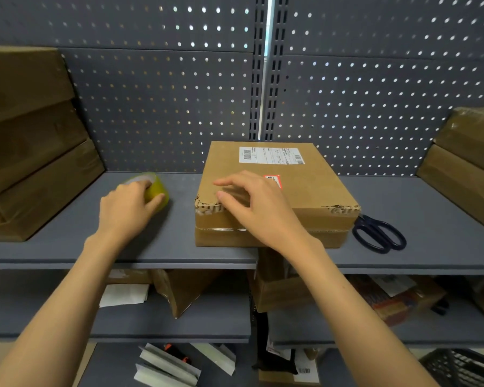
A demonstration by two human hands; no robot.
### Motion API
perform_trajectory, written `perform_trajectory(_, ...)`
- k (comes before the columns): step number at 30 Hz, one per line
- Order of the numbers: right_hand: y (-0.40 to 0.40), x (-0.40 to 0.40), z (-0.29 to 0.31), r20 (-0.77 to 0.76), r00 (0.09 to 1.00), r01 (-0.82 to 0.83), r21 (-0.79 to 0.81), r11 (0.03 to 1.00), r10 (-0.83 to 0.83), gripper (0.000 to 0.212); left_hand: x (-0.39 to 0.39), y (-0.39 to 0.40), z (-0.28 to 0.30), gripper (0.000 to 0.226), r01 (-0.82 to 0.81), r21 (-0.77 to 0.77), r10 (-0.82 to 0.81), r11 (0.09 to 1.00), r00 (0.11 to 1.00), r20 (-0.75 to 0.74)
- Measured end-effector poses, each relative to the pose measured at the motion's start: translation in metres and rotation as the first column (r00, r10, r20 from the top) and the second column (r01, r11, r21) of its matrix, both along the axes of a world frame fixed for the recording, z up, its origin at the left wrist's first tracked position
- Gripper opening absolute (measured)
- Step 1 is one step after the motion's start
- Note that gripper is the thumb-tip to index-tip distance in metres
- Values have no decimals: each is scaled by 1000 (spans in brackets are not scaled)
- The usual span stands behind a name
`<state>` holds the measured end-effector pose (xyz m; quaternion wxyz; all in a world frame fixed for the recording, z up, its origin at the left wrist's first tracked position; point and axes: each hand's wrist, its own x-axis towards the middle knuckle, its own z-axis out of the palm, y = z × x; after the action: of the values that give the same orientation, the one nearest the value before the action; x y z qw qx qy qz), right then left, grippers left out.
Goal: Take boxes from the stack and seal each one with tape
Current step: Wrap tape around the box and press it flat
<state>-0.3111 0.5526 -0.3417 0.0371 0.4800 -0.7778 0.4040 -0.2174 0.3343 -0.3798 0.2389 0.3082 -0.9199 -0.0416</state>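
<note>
grey pegboard wall (pixel 162 107) runs behind a grey shelf (pixel 67 241) w/ a slotted upright post (pixel 266 79) near the middle. far left: stack of brown boxes (pixel 31 152) sitting on the shelf, three layers visible, angled toward the wall. just right of it, left hand (pixel 127 203) reaches over the shelf & grips a yellowish tape roll (pixel 155 188), fingers curled over its top, thumb against its near side; roll rests on the shelf surface, apart from the centre box. centre: cardboard box (pixel 313 191) lies flat on the shelf, its near side close to the shelf front, white shipping label (pixel 271 155) w/ barcodes toward the back of its top, small red & white sticker (pixel 274 181) nearer the middle, near top edge torn & ragged at both corners, clear tape strip along the front seam. right hand (pixel 259 208) hovers on/over the box's near left corner, fingers spread & loosely bent, gripping nothing; can't tell if fingertips touch the cardboard. right of the box, just beside its near corner: dark-handled scissors (pixel 379 233) lying flat on the shelf. far right: second stack of brown boxes (pixel 464 169), tilted. lower shelves below hold more cardboard, papers & a colourful printed box (pixel 389 303).
</note>
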Motion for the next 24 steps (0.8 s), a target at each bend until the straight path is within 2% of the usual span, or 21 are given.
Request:
perform_trajectory(4, -1, 2, 8, 4, 1000, -16, -56, 998, 16, 22, 13, 13, 23, 33, 86, 104, -52, 991, 953, -298)
perform_trajectory(8, -8, 11, 21, 45, 993, -102, -201, 974, 113, 23, 33, 45, 48, 20, 260, 123, -152, 958, 820, -552)
perform_trajectory(14, -21, 21, 38, 107, 957, -210, -382, 900, 268, 28, 63, 80, 62, 11, 423, 241, -153, 874, 708, -690)
perform_trajectory(18, -22, 18, 42, 96, 935, -293, -335, 895, 342, 31, 69, 103, 57, 9, 499, 310, -146, 809, 682, -716)
perform_trajectory(24, -16, 12, 40, 205, 863, -406, -265, 874, 463, 26, 71, 127, 48, 8, 586, 375, -116, 718, 632, -766)
